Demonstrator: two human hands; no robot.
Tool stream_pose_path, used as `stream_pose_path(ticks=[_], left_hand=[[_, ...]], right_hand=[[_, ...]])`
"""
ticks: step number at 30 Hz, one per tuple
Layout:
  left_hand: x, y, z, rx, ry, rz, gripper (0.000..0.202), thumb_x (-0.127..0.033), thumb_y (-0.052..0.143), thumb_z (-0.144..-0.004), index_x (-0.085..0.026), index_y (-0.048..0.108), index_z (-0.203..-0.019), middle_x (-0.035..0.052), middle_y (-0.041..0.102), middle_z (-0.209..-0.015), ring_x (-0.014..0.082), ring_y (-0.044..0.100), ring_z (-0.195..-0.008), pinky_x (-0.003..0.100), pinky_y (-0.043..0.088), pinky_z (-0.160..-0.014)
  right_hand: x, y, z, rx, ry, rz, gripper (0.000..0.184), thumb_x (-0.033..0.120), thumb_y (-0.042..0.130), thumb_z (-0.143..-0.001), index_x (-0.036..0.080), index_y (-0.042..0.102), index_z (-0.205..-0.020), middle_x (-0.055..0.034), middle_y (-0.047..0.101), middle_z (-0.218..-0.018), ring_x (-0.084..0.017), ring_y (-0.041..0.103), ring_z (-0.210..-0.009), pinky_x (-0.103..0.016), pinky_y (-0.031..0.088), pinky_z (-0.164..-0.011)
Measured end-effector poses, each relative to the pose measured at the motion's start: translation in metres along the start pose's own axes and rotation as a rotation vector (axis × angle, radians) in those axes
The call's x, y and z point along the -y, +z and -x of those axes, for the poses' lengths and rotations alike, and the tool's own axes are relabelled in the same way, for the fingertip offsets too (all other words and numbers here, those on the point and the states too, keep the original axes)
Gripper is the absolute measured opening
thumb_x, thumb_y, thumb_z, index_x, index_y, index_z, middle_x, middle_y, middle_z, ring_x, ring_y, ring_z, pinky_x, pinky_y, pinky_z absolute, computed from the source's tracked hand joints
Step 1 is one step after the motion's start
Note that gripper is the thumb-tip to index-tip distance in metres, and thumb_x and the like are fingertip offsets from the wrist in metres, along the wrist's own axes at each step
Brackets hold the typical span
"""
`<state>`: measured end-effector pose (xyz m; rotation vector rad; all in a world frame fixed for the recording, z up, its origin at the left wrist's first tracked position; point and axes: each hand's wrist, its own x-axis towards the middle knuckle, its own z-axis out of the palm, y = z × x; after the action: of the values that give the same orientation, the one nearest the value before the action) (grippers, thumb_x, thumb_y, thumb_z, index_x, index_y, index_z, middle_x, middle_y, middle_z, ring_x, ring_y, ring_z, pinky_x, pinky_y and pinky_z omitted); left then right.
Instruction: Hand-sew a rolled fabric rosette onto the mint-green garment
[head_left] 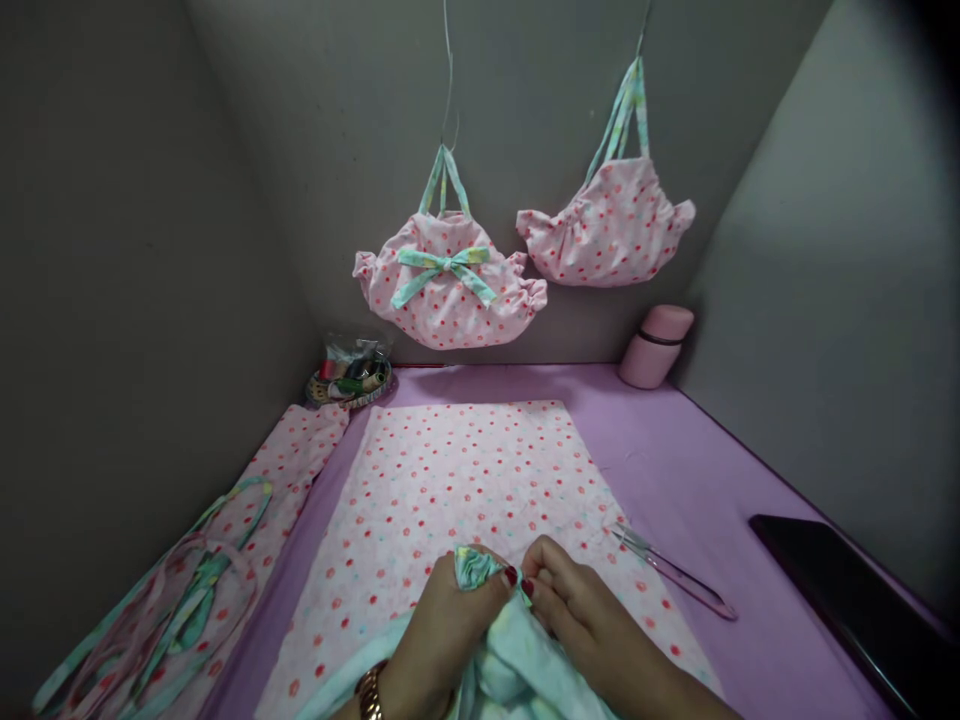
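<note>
My left hand [461, 610] is closed on a mint-green fabric piece [517, 665], and a gathered tuft of it sticks up above the fist. My right hand [574, 605] pinches the same fabric just beside the left thumb, so the fingertips of both hands almost meet. Whether a needle or thread is between the fingers is too small to make out. Below the hands the green fabric falls in loose folds toward me. Under it lies a pink dotted cloth [465, 470], spread flat. Thread snips [675, 570] with a pink handle rest near its right edge.
Two pink dotted fabric bags [450, 310] [615, 225] hang at the back wall. A basket of thread spools [351, 385] stands at the back left, a pink flask [656, 348] at the back right. Fabric strips [195, 590] lie left; a black phone [847, 600] lies right.
</note>
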<state>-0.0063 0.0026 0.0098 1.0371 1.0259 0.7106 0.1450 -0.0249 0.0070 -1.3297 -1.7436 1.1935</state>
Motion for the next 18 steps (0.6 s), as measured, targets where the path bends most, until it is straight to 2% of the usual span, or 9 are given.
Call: stream_pose_path(ticks=[3,7,9,13,18], left_hand=[[-0.003,0.000,0.000,-0.006,0.017,-0.049,0.024,-0.035,0.060,-0.072,-0.013,0.052,-0.066,-0.0017,0.046,-0.059,0.0119,0.039,-0.055,0.024,0.032,-0.054],[-0.003,0.000,0.000,-0.016,0.051,-0.081,0.024,-0.034,0.064,-0.068,-0.015,0.050,-0.064,-0.0036,0.044,-0.058,0.0120,0.038,-0.056,0.023,0.032,-0.053],[-0.002,0.000,0.000,-0.022,0.083,-0.141,0.023,-0.031,0.066,-0.067,-0.016,0.048,-0.062,-0.0044,0.042,-0.056,0.0116,0.037,-0.055,0.022,0.030,-0.052],[0.003,0.001,0.000,0.010,0.146,-0.200,0.016,-0.025,0.062,-0.069,-0.015,0.052,-0.062,-0.0034,0.046,-0.056,0.0120,0.040,-0.055,0.022,0.032,-0.052],[0.007,0.003,-0.001,0.019,0.202,-0.194,0.010,-0.020,0.060,-0.070,-0.011,0.063,-0.073,0.0017,0.058,-0.063,0.0144,0.048,-0.060,0.023,0.039,-0.059]], right_hand=[[0.001,-0.002,0.000,-0.063,-0.027,-0.015,0.017,0.027,0.029,-0.096,0.021,0.041,-0.086,0.0051,0.044,-0.063,-0.012,0.042,-0.056,-0.021,0.034,-0.051],[0.003,-0.007,0.001,-0.271,-0.264,0.212,0.009,0.024,0.044,-0.090,0.021,0.052,-0.095,-0.0026,0.052,-0.083,-0.017,0.052,-0.075,-0.026,0.040,-0.065],[0.004,-0.007,0.002,-0.252,-0.366,0.301,0.009,0.020,0.047,-0.089,0.020,0.056,-0.092,-0.0032,0.053,-0.081,-0.017,0.052,-0.075,-0.026,0.040,-0.065],[0.004,-0.001,0.003,-0.218,-0.474,0.467,0.022,0.010,0.038,-0.089,0.016,0.057,-0.079,-0.0042,0.053,-0.070,-0.017,0.050,-0.068,-0.027,0.038,-0.059],[0.005,-0.002,0.003,-0.199,-0.496,0.580,0.022,0.009,0.038,-0.088,0.015,0.057,-0.078,-0.0048,0.052,-0.067,-0.018,0.048,-0.066,-0.028,0.036,-0.057]])
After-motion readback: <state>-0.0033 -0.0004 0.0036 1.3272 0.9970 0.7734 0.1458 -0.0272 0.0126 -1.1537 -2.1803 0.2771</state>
